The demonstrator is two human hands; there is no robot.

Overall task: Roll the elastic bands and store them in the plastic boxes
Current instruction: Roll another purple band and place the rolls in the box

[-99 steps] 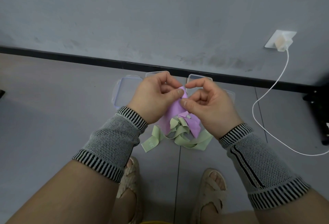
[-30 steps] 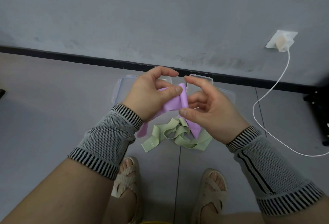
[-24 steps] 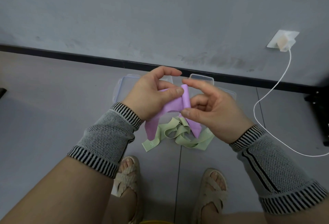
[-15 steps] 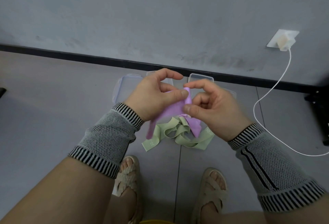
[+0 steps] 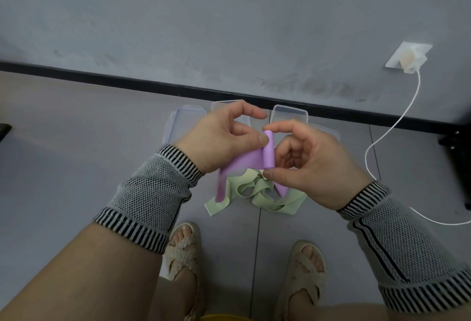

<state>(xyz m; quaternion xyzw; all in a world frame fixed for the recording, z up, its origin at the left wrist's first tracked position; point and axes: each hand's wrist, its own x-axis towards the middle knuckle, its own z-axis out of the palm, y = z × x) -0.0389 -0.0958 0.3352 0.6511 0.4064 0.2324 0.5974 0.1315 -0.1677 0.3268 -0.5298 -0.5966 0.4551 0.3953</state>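
Note:
A purple elastic band (image 5: pixel 251 160) is held above the floor, its end wound into a small upright roll between both hands. My left hand (image 5: pixel 221 143) pinches the flat band beside the roll with the thumb. My right hand (image 5: pixel 309 164) pinches the roll between forefinger on top and thumb below. The band's loose tail hangs down to the left. A light green elastic band (image 5: pixel 257 195) lies crumpled on the floor underneath. Clear plastic boxes (image 5: pixel 289 116) stand on the floor behind my hands, partly hidden.
A clear lid or box (image 5: pixel 182 123) lies left of the boxes by the black skirting. A white cable (image 5: pixel 382 142) runs from a wall socket (image 5: pixel 407 59) across the floor at right. My sandalled feet (image 5: pixel 183 246) are below. A dark object (image 5: pixel 458 157) stands at far right.
The roll at the purple band's end has grown a little thicker as my fingers turned it. The tail now hangs down at left instead of lying on the green band.

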